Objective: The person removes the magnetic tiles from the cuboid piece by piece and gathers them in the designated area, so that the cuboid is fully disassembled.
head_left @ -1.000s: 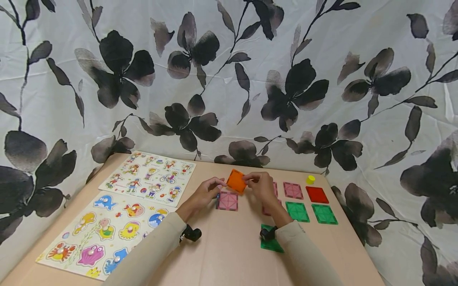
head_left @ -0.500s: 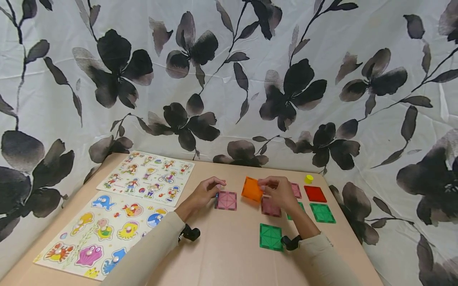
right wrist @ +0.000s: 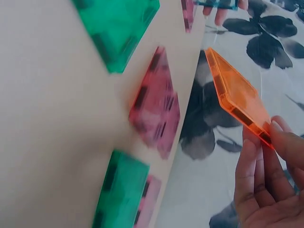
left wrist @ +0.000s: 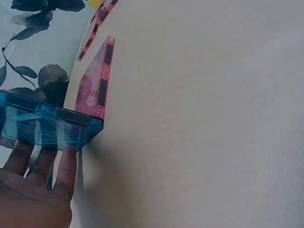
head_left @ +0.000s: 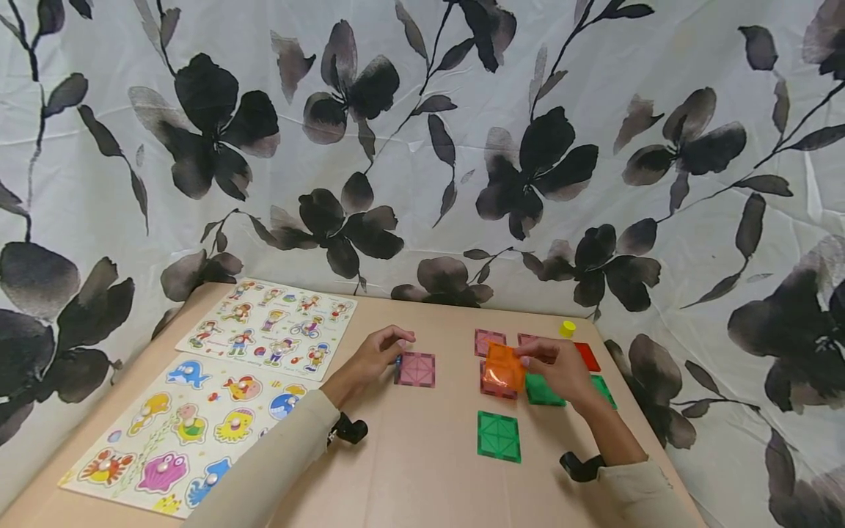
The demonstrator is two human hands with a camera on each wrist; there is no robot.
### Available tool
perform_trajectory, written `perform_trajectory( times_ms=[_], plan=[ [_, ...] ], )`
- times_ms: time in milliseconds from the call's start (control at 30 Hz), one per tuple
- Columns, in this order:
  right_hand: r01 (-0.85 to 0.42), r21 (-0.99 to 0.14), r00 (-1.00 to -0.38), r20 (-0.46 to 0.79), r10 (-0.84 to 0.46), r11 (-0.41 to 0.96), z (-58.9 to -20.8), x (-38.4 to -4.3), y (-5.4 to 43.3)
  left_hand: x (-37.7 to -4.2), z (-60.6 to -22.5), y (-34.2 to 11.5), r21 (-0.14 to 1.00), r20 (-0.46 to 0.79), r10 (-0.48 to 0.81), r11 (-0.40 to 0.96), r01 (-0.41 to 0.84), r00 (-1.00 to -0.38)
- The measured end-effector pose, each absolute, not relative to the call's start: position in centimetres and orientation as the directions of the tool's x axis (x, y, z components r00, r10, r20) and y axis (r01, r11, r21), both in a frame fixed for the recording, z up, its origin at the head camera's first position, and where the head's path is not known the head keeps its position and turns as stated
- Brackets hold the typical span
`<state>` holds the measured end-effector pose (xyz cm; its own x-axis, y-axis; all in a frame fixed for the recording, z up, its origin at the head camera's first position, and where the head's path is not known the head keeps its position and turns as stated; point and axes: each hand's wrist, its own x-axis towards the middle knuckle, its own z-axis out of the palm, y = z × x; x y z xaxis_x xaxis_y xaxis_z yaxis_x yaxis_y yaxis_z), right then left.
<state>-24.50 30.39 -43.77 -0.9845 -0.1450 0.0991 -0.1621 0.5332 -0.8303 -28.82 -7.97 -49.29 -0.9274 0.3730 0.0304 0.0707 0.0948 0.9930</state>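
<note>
My right hand (head_left: 561, 370) pinches a translucent orange magnetic tile (head_left: 503, 367) by its edge, between thumb and fingers. In the head view the tile overlaps a pink tile (head_left: 488, 389); the right wrist view shows it raised and tilted. My left hand (head_left: 370, 363) holds a translucent blue magnetic tile (left wrist: 52, 121), its fingers beneath it in the left wrist view. From the head only a sliver of blue shows behind those fingers. Just right of the left hand lies another pink tile (head_left: 416, 369). A green tile (head_left: 499, 437) lies nearer the front.
More pink tiles (head_left: 489, 341), green tiles (head_left: 544, 390) and a red tile (head_left: 587, 356) lie on the right, partly behind the right hand. A small yellow cylinder (head_left: 567, 328) stands at the back. Two picture boards (head_left: 271, 323) cover the left side, before a floral cloth (head_left: 422, 161).
My right hand has carried the orange tile rightward, away from the left hand and over the pink tiles. The left hand has stayed nearly in place.
</note>
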Motion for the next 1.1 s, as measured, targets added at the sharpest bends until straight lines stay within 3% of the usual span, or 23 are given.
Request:
perform_trajectory(
  times_ms=[333, 933, 1100],
  plan=[
    [-0.046, -0.815, -0.99, -0.042, -0.138, 0.578, -43.4, -22.1, 34.6, -28.6, -49.2, -8.0, 0.993, 0.036, 0.379, 0.093, 0.077, -0.925],
    [0.14, -0.815, -0.961, -0.248, -0.12, 0.562, -45.7, -19.4, 39.2, -28.6, -49.1, -8.0, 0.988, 0.056, 0.375, 0.11, 0.105, -0.925],
    [0.157, -0.842, -0.945, -0.28, -0.169, 0.516, -46.6, -19.2, 39.8, -28.9, -49.3, -8.0, 0.987, 0.068, 0.381, 0.11, 0.119, -0.922]
  ],
)
